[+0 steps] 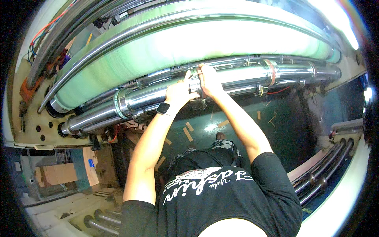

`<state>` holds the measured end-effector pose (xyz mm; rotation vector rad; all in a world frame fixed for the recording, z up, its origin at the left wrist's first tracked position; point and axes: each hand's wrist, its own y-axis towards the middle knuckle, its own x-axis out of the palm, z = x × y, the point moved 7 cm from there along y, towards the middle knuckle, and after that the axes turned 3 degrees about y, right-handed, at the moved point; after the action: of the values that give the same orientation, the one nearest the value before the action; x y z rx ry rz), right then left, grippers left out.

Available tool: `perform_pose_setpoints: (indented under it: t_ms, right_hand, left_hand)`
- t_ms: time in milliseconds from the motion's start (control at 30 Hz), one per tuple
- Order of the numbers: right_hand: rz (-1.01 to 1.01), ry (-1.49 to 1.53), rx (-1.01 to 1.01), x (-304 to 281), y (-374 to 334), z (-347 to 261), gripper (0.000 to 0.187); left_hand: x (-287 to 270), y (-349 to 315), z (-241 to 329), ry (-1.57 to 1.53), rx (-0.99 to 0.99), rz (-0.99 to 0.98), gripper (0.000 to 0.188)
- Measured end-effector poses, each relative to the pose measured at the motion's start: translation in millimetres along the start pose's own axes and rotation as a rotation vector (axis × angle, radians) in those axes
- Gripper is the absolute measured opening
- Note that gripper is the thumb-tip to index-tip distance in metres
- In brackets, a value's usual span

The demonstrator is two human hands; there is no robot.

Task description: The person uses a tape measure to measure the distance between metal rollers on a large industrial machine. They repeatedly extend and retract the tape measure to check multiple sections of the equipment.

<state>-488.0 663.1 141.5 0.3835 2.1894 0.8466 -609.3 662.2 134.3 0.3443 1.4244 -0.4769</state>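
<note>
Both arms reach forward to a long polished metal shaft (pixel 150 94) that runs across the machine. My left hand (pixel 178 93), with a dark watch above it, lies over the shaft; its thumb and index finger curve around the left side of a metal collar (pixel 194 84). From the other side my right hand (pixel 210 81) grips the same collar, its fingers bent over the top. The fingertips behind the shaft are hidden. Further along sit another collar (pixel 122 103) with a greenish edge on the left and a collar with a reddish-brown band (pixel 271 72) on the right.
Behind the shaft curves a wide pale green roller (pixel 130 69) with a thin metal bar (pixel 130 36) above it. A machine side frame (pixel 37 124) stands at the left. Cardboard-coloured strips (pixel 187 134) lie on the dark green floor. Several dark rollers (pixel 323 173) are at the lower right.
</note>
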Motion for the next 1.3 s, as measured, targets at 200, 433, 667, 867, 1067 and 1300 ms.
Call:
perform_pose_setpoints:
  t_ms: [200, 433, 667, 867, 1067, 1300]
  right_hand:
    - [-0.243, -0.033, 0.237, 21, 10, 16, 0.021]
    - [-0.194, -0.062, 0.153, 19, 3, 8, 0.017]
    - [-0.225, -0.119, 0.224, 25, 11, 11, 0.018]
    - [-0.183, -0.114, 0.179, 22, 6, 9, 0.020]
    - [-0.203, -0.081, 0.185, 18, 11, 3, 0.019]
    - [-0.324, -0.028, 0.136, 18, 12, 13, 0.021]
  left_hand:
    - [-5, 21, -10, -0.100, 0.023, -0.132, 0.102]
    - [1, 15, -1, 0.092, 0.021, -0.137, 0.105]
    - [-9, 26, 0, 0.077, 0.104, -0.131, 0.094]
    - [-3, 22, -1, 0.049, 0.061, -0.164, 0.106]
    - [-7, 19, -2, 0.036, 0.078, -0.139, 0.108]
    - [-8, 20, 1, 0.026, 0.076, -0.134, 0.108]
